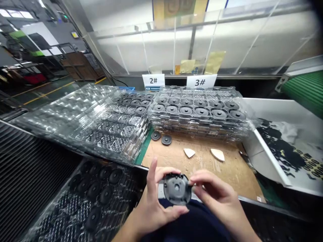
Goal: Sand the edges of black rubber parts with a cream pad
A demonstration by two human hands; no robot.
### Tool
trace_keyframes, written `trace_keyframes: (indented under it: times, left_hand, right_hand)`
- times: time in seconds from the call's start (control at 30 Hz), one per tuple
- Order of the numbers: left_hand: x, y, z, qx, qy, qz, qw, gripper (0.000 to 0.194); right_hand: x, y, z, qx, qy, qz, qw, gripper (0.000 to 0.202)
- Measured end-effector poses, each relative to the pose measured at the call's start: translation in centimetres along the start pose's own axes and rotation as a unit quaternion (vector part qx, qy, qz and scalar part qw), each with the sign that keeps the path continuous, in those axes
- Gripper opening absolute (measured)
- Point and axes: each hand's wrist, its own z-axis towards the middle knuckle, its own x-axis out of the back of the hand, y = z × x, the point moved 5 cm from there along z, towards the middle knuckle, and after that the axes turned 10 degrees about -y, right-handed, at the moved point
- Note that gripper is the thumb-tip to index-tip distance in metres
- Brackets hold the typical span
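Observation:
My left hand [155, 201] grips a round black plastic cover [177, 190] by its rim, thumb below and fingers above. The cover's hollow inner side faces me, showing a central boss and small clips along the edge. At its right rim, thumb and fingertips of my right hand [217, 195] are pinched together; whatever lies between them is hidden. Beyond my hands, on a cardboard sheet [174, 158], lie two black discs, one [155, 135] left of the other [166, 140]. Two pale, roughly triangular pieces [189, 152] [217, 155] rest farther right.
Stacked clear trays [196, 117] of black covers stand behind the cardboard, under "2#" [153, 81] and "3#" [202, 81] signs. More trays [111, 124] spread left, with another tray [83, 205] lower down. At right, a white bin [272, 158] holds small black parts.

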Motion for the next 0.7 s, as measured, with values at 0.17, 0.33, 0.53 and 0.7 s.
trace_keyframes:
  times: [0.17,0.33,0.53,0.7]
  left_hand:
    - [-0.2,0.6,-1.6,-0.015,0.014,-0.067,0.998,0.11]
    - [-0.3,0.9,-2.0,0.006,0.034,-0.168,0.985,0.096]
    - [-0.6,1.2,-1.4,-0.004,-0.029,-0.109,0.994,0.085]
    - [-0.5,0.3,0.1,0.017,-0.051,-0.057,0.997,0.092]
  right_hand:
    - [-2.3,-1.4,-0.2,-0.082,-0.141,0.101,0.981,0.01]
    - [-3.2,-1.9,-0.4,-0.114,-0.204,0.258,0.937,0.012]
    - [-3.4,-2.2,-0.4,-0.143,-0.231,0.334,0.903,0.008]
    - [-2.5,-0.4,0.2,-0.165,-0.171,0.351,0.906,0.01]
